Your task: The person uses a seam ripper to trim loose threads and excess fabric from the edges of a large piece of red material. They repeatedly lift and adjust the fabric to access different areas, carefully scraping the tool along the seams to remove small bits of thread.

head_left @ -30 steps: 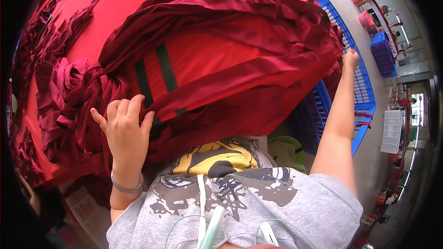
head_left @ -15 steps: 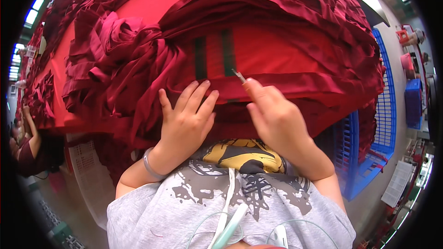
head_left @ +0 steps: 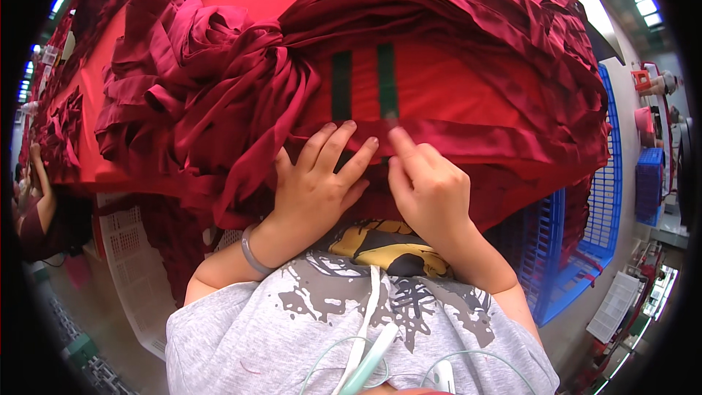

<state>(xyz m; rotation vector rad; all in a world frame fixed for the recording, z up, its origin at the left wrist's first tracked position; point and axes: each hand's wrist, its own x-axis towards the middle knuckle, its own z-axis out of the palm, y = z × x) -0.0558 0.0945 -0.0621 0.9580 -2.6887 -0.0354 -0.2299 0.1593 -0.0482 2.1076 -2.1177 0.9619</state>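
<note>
My left hand (head_left: 316, 179), fingers spread and nearly flat, presses on the near edge of a long dark red fabric strip (head_left: 475, 139) on the red-covered table (head_left: 439, 77). My right hand (head_left: 431, 186) is closed with its index finger stretched forward over the same strip. In it is a slim, metal-tipped tool, which now shows only as a blur past the fingertip; its handle is mostly hidden. Just beyond the hands lie two dark green bands, a left band (head_left: 341, 86) and a right band (head_left: 387, 77). The tool's blurred tip is by the right band's near end.
A big heap of dark red fabric strips (head_left: 197, 95) lies left of my hands; more strips (head_left: 439, 0) arch across the far side. Blue plastic crates (head_left: 603, 205) stand at the table's right, a white basket (head_left: 128, 256) below its left edge. Another person's arm (head_left: 45, 190) shows far left.
The view has shifted, so the heap and green bands sit farther right. My right hand has drawn closer to my left hand, and the tool's metal tip, clear before, is now blurred.
</note>
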